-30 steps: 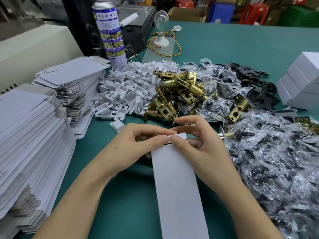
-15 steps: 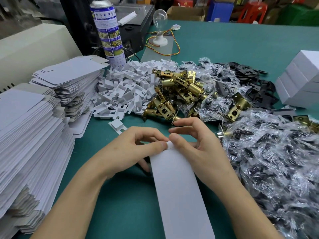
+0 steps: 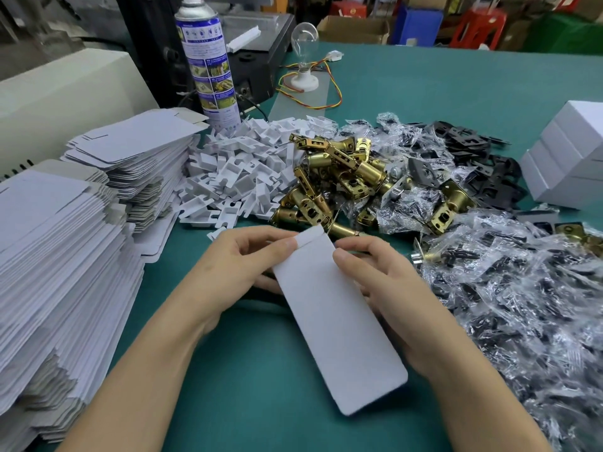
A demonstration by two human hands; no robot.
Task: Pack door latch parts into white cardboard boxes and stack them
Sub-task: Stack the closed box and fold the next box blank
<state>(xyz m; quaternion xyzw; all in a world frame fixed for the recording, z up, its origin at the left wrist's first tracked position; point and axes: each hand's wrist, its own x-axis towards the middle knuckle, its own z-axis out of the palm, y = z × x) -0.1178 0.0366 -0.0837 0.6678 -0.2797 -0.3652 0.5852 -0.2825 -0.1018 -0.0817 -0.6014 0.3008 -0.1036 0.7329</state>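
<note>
A flat white cardboard box blank [image 3: 332, 321] lies tilted over the green table [image 3: 248, 386] in front of me. My left hand [image 3: 241, 269] pinches its far left corner by the small end flap. My right hand [image 3: 375, 282] grips its far right edge, fingers under the blank. Just beyond the hands lies a heap of brass door latches [image 3: 329, 187]. White cardboard inserts [image 3: 241, 177] are piled to the left of them. Bagged black parts [image 3: 528, 305] cover the right side. Finished white boxes [image 3: 571, 161] are stacked at the right edge.
Two tall stacks of flat box blanks [image 3: 55, 256] fill the left side. A spray can [image 3: 208, 63] stands behind the inserts, with a bulb on a wired holder [image 3: 305, 60] and a black machine [image 3: 254, 53] further back. A beige machine casing [image 3: 65, 96] sits far left.
The blank's near end has swung right and lifted, so it lies more tilted. Both hands spread apart along its far end, and the small end flap now shows between them.
</note>
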